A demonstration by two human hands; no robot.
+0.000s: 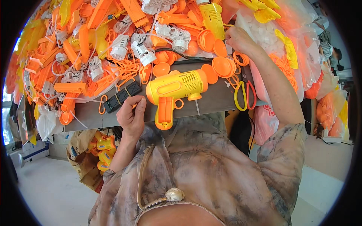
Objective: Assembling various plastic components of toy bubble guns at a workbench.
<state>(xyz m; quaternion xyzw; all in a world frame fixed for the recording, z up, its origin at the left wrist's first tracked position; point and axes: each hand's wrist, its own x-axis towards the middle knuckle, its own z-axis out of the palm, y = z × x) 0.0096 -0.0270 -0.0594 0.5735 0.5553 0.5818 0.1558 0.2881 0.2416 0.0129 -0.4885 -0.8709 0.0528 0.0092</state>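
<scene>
A yellow and orange toy bubble gun [180, 87] lies on its side near the table's front edge, its grip pointing toward me and the hollow in the grip exposed. Just left of it, my left hand [132, 115] is closed, with a small bit of orange at its fingers; what it holds is unclear. A black block with bands round it [122, 96] lies close to that hand. My right hand [241, 40] reaches to the back right, fingers curled beside a yellow toy shell [213, 20] and a clear plastic bag [260, 32]. Its grip is hidden.
Orange parts, white motor units [143, 53] and tubes heap over the far left of the table. Orange round caps [222, 67] and yellow- and red-handled scissors [245, 96] lie right of the gun. A paper sack [85, 162] of yellow toys stands below left.
</scene>
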